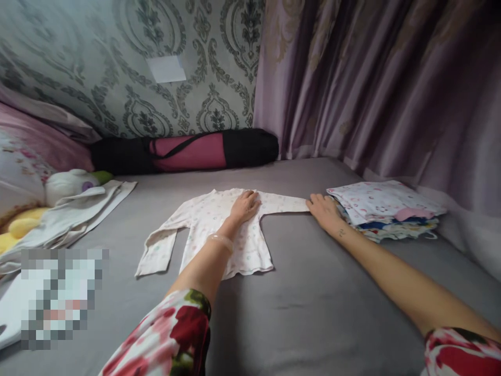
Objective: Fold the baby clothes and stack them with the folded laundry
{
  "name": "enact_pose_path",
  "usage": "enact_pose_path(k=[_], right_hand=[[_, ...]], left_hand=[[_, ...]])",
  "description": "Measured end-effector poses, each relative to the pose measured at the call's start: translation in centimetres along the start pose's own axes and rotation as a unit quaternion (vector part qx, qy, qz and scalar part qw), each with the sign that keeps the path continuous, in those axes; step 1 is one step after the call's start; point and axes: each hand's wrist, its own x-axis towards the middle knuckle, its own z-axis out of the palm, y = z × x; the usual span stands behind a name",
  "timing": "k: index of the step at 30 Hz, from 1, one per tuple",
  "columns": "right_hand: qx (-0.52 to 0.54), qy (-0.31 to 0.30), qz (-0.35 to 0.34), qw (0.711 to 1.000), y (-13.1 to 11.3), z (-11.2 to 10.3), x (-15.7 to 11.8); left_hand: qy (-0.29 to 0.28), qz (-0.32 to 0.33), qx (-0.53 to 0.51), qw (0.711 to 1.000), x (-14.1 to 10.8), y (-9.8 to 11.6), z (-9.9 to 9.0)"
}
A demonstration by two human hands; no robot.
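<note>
A small white long-sleeved shirt (211, 219) with a faint print lies spread on the grey bed sheet. My left hand (246, 205) rests flat on its upper chest, near the right shoulder, fingers stretched out. The sleeve on the right runs straight out sideways, and my right hand (324, 209) has its fingers curled on the cuff. On the left, the other sleeve is bent downward at the elbow. Just beyond my right hand is a stack of folded clothes (385, 203), with a white printed piece on top.
A black and pink long bag (188, 151) lies along the patterned wall. Purple curtains (352, 83) hang at the right. Pale clothing (74, 209) and a plush toy (66, 185) are at the left, above a blurred-out item (64, 297).
</note>
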Motion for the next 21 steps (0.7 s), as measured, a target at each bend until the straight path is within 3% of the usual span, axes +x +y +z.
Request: enact_pose_path(k=[7,9,11,14,18,21], right_hand=[[0.081,-0.178,0.103,0.975,-0.6,-3.4,1.0],[0.090,-0.156,0.114,0.977,-1.5,-4.2,2.0],[0.125,-0.078,0.087,0.985,-3.3,-4.7,3.2],[0.258,0.020,-0.034,0.965,-7.3,-4.9,5.4],[0.396,0.000,-0.030,0.918,-12.0,-4.3,7.8],[0.431,-0.023,-0.015,0.902,-13.0,-3.5,8.2]], left_hand=[[-0.024,-0.012,0.037,0.999,-0.3,1.0,-0.7],[-0.027,-0.014,0.033,0.999,-0.3,1.1,-0.7],[-0.028,-0.017,0.027,0.999,-0.3,1.0,-0.6],[-0.032,-0.021,0.029,0.999,-0.3,0.9,-0.5],[-0.057,-0.025,0.046,0.997,-0.4,0.8,-0.3],[-0.072,-0.031,0.054,0.995,-0.4,1.0,-0.3]])
